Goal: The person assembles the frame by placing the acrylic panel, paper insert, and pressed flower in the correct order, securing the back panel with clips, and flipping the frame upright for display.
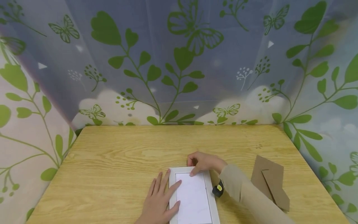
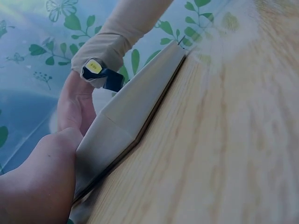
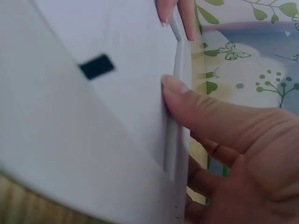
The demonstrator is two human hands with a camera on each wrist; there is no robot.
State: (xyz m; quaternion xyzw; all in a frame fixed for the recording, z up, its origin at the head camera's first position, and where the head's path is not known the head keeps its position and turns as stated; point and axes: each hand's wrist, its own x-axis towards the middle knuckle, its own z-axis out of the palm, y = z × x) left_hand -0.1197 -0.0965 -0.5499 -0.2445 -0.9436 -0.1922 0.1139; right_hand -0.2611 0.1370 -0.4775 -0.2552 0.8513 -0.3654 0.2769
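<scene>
A white picture frame (image 1: 213,207) lies on the table with a white sheet (image 1: 193,199) set in its recess. My left hand (image 1: 160,197) rests over the frame's left side, fingers spread and fairly straight, some fingertips on the sheet. At the far edge, my right hand (image 1: 207,161) grips the frame. The right wrist view shows its thumb (image 3: 180,93) on the inner edge and the other fingers curled round the outside. A small dark tab (image 3: 97,66) shows against the sheet there. In the left wrist view, the frame's side (image 2: 135,98) appears edge-on.
To the right of the frame lies a brown backing board (image 1: 257,168) with a stand leg (image 1: 275,188). The wood-grain table (image 1: 117,155) meets a leaf-and-butterfly patterned curtain (image 1: 218,77) at the back and sides. A dark wrist strap (image 1: 218,189) is on the right arm.
</scene>
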